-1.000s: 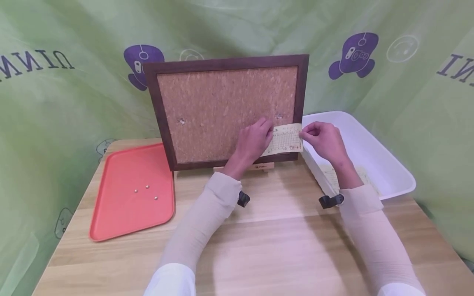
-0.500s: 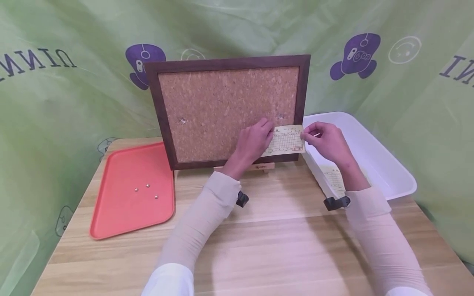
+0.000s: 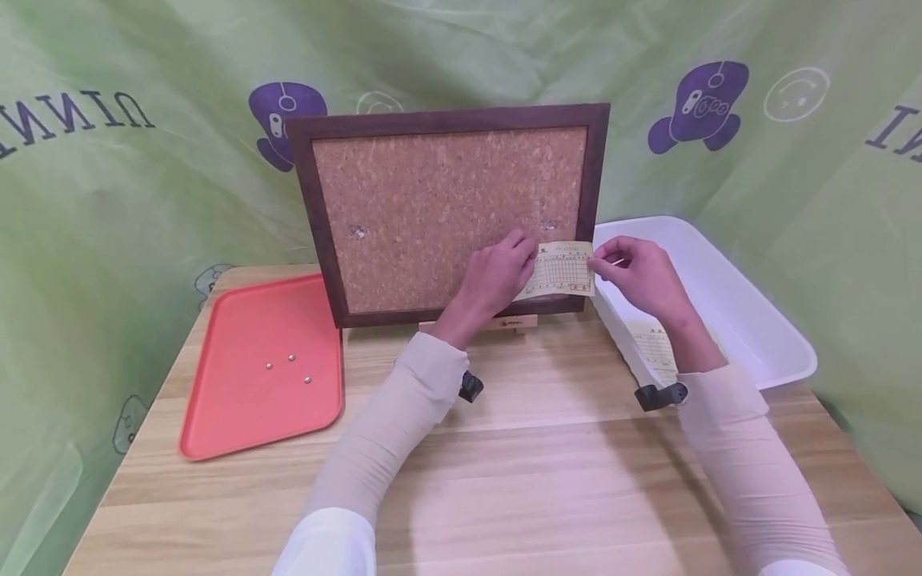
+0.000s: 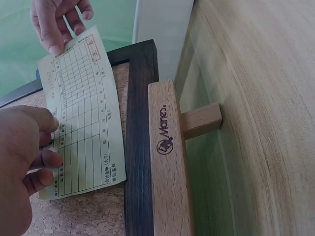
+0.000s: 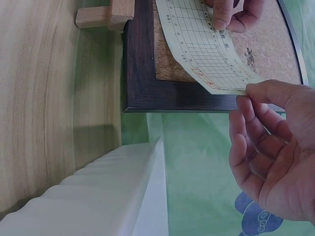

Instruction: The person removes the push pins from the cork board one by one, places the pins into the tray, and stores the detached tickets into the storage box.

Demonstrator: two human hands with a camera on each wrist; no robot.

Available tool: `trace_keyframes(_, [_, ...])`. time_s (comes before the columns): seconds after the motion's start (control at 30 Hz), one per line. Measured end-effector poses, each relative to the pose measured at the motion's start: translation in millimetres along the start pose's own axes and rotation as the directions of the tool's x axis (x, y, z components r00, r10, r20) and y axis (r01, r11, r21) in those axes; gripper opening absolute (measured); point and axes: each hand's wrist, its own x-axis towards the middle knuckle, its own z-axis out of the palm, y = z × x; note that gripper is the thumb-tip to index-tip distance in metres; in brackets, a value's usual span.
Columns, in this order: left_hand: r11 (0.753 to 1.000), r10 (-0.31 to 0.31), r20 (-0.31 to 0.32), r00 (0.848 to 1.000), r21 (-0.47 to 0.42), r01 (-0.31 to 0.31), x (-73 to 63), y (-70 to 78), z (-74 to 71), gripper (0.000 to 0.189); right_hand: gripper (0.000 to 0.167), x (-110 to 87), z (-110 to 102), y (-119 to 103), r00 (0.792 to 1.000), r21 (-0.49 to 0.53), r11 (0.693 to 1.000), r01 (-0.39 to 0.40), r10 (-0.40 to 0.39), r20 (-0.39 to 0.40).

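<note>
A pale yellow receipt slip [image 3: 563,268] with a printed grid and a red stamp box lies over the lower right of a framed corkboard [image 3: 432,216]. My right hand [image 3: 644,272] pinches the slip's right end between thumb and forefinger, its other fingers loosely curled, as the right wrist view shows. At the slip's upper edge, toward its left part, my left hand [image 3: 493,276] grips with thumb and curled fingers. In the left wrist view the slip [image 4: 81,113] bows slightly, its far end lifted off the board. The left fingertips hide part of its edge.
The board leans on a wooden stand [image 4: 165,147]. A red tray [image 3: 245,408] with 3 small metallic pins lies at left. At right, a white bin [image 3: 749,320] holds more slips [image 3: 655,348] beneath the right forearm. Green printed cloth [image 3: 461,48] hangs behind.
My right hand and forearm have shifted slightly to the right, still pinching the slip. The left hand keeps its place at the slip. The head view has drifted a little.
</note>
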Motion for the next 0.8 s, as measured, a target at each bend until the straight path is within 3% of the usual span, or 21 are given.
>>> trace_keyframes(0.23, [0.998,0.025,-0.017,1.000,-0.049,-0.026,-2.7,-3.2,-2.3,0.011,0.015,0.9,0.5,3.6,1.000,0.032,0.999,0.009,-0.008,-0.021])
trace_keyframes(0.57, [0.994,0.019,0.018,1.000,-0.111,-0.017,-7.4,-7.1,-15.0,0.008,0.017,-4.2,-1.0,3.9,1.000,0.192,0.981,0.005,-0.005,0.004])
trace_keyframes(0.8, [0.991,0.004,0.017,1.000,-0.131,-0.001,-17.0,-8.2,-33.1,0.009,0.016,-10.0,-3.9,2.3,1.000,0.201,0.980,0.003,-0.008,0.023])
